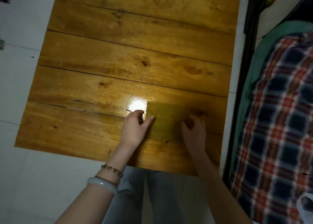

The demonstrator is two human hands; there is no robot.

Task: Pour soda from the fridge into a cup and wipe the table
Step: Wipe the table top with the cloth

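no readable text, labels, brands or numbers anywhere in view

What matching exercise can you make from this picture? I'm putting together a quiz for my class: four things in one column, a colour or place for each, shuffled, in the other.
Things:
1. cloth
2. table
3. bangle
4. blanket

Descriptions:
A. white, on the left wrist
B. red and dark blue checks, at the right edge of the picture
C. yellow-green, lying flat near the table's near edge
D. shiny brown wooden planks

Pairs: 1-C, 2-D, 3-A, 4-B
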